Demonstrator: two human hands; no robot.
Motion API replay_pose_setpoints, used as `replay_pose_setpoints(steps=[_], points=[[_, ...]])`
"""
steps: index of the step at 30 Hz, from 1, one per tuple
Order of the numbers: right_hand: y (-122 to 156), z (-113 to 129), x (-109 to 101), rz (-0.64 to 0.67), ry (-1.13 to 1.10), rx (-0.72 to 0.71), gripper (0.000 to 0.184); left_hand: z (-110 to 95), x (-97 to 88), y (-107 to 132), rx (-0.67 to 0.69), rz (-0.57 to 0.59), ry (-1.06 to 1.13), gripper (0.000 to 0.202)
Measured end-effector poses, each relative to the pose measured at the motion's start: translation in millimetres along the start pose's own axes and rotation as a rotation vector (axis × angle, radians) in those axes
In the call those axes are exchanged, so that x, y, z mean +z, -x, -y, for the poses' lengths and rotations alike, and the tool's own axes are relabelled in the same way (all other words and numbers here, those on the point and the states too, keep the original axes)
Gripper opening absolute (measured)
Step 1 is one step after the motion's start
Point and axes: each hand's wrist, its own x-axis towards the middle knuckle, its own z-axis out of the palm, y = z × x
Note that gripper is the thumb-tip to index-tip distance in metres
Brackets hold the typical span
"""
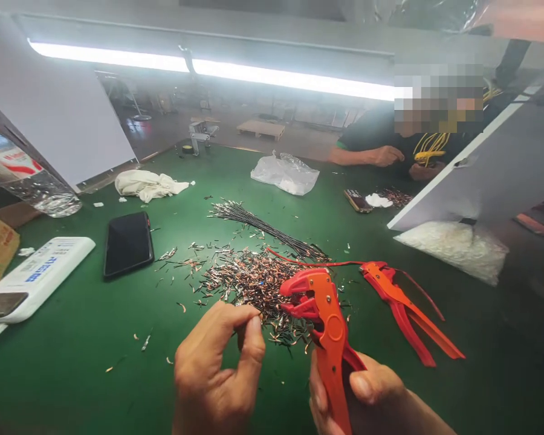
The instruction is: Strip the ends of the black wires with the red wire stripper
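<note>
My right hand [367, 386] is wrapped round the handles of an orange and red wire stripper [333, 329], whose jaws point left. Just left of those jaws, my left hand [222, 365] is closed in a pinch of thumb and forefinger; whatever is between the fingertips is too small to make out. Beyond both hands lies a heap of short copper and black wire offcuts [249, 281]. Behind the heap is a bundle of black wires [272, 229] with pale ends. A second wire stripper [403, 308] rests on the table to the right, a thin red strip beside its head.
On the green table [95, 320] are a black phone [129, 244], a white box-like device [49, 275], a cloth [147, 184] and clear plastic bags [285, 172]. A bottle [22, 172] stands left. Across the table, a person [376, 136] handles yellow wires beside a white partition [476, 151].
</note>
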Motion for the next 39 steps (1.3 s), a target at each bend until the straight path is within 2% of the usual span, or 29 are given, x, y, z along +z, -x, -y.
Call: replay_pose_setpoints(steps=[5, 9, 14, 19, 22, 26, 30, 32, 34, 35, 39], points=[[-0.3, -1.6, 3.0, -0.082, -0.004, 0.037, 0.042, 0.3, -0.2, -0.8, 0.021, 0.055, -0.009, 0.016], [-7.2, 0.0, 9.2, -0.036, -0.017, 0.058, 0.044, 1.3, -1.8, -1.3, 0.046, 0.082, -0.007, 0.02], [-8.6, 0.0, 9.9, -0.044, -0.014, 0.078, 0.044, 4.2, -4.8, -6.2, 0.143, 0.226, 0.01, 0.021], [-5.1, -3.0, 7.3, -0.043, -0.033, 0.077, 0.036, 6.5, -5.6, -7.9, 0.188, 0.247, -0.004, 0.023], [-4.2, -3.0, 9.6, -0.039, -0.021, 0.037, 0.034, 6.4, -4.9, -6.7, 0.171, 0.243, -0.013, 0.022], [-4.5, -0.1, 16.9, -0.098, 0.084, -0.025, 0.029, 6.3, -1.9, -4.5, 0.176, 0.233, -0.012, 0.023], [-5.7, 9.2, 25.1, -0.032, 0.223, -0.042, 0.031, 10.3, -0.3, -1.7, 0.178, 0.147, -0.071, 0.022], [-4.6, 17.7, 30.5, 0.013, 0.357, -0.027, 0.038, 13.2, -2.7, -1.3, 0.217, 0.128, -0.178, 0.018], [-2.1, 27.2, 35.6, -0.049, 0.536, 0.011, 0.04, 14.9, -6.3, -2.0, 0.267, 0.117, -0.317, 0.015], [-0.7, 31.4, 37.6, -0.031, 0.631, -0.006, 0.04, 14.9, -7.9, -2.5, 0.284, 0.106, -0.374, 0.015], [1.7, 38.7, 38.2, -0.118, 0.855, -0.019, 0.039, 9.7, -9.4, -4.3, 0.278, 0.103, -0.418, 0.016]])
